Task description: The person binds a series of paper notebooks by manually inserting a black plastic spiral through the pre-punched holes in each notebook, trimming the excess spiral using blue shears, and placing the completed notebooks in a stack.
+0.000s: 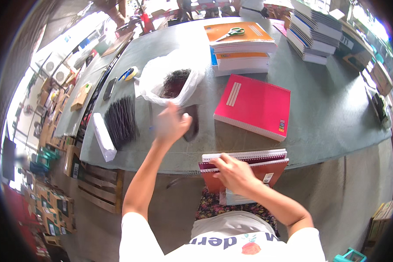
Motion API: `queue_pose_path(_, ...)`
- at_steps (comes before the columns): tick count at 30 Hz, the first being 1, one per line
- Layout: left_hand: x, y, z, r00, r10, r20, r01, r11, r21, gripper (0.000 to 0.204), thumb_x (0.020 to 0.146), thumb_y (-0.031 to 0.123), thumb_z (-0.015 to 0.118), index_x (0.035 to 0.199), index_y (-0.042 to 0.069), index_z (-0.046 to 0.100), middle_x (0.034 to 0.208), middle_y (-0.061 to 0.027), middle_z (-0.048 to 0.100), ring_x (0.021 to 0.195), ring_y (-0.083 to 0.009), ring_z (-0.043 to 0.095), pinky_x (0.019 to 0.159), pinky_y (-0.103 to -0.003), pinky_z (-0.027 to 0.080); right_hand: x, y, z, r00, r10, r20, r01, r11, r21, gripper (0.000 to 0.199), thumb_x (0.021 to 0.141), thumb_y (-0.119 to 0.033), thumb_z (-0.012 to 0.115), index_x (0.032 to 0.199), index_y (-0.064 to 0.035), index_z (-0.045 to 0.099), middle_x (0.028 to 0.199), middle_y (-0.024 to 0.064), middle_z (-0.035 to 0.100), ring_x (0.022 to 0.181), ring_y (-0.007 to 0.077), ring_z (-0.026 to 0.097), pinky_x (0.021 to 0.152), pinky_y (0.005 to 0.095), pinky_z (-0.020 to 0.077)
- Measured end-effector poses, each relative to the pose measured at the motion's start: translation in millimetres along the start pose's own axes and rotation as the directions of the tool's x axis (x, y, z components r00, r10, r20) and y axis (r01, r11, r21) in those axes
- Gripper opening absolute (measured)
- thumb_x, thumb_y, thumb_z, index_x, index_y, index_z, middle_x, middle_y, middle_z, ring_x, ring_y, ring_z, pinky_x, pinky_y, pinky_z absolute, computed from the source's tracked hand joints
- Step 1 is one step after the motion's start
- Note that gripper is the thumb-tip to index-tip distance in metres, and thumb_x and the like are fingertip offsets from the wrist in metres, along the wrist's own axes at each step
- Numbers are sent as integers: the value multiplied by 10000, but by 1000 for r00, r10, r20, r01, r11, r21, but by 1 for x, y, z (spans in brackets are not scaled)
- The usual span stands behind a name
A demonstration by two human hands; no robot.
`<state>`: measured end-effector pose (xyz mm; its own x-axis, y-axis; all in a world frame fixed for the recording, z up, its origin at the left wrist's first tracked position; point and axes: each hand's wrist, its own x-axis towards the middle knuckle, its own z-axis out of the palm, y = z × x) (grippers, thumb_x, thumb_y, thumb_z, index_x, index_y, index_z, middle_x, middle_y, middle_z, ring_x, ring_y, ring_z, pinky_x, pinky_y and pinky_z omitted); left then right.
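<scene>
My right hand (236,172) grips the top edge of several upright notebooks (212,180), held against the near table edge in front of me; their edges have rows of punched holes. My left hand (172,124) is over the table just below a white plastic bag (150,81), smeared by motion, so whether it holds anything is unclear. Inside the bag lies a tangle of black coils (177,83). A dark patch shows on the table beside my left hand. By the notebooks' left side a thin black coil (179,179) sticks out past the table edge.
Pink-covered notebooks (255,102) lie stacked ahead. Behind are orange notebooks (240,61) with green-handled scissors (231,33) on top, and a tall stack (312,37) at far right. Black coils (121,120), a white roll (104,136), a phone (110,89) and tape (129,73) sit left.
</scene>
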<state>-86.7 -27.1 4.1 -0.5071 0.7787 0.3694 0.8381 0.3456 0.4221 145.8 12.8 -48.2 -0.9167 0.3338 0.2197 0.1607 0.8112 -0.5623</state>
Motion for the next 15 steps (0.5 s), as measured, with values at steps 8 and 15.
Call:
queue_pose_path(8, -168, 29, -26, 956, 144, 257, -94, 976, -199, 406, 726, 37, 680, 1113, 58, 563, 989, -142, 619, 853, -277, 613, 786, -359, 499, -33, 37, -11, 986, -28, -164, -4, 982, -189, 150, 733, -218, 684, 770, -91, 613, 708, 70, 633, 687, 250, 615, 677, 378, 460)
queue_pose_path(15, -175, 18, -10, 926, 187, 328, -145, 978, -149, 374, 685, 33, 722, 1050, 103, 677, 895, -109, 665, 783, -252, 619, 698, -353, 513, -37, 29, -1, 969, -32, -245, -8, 987, -160, 121, 721, -213, 695, 771, -123, 631, 672, 36, 637, 677, 217, 626, 648, 344, 456)
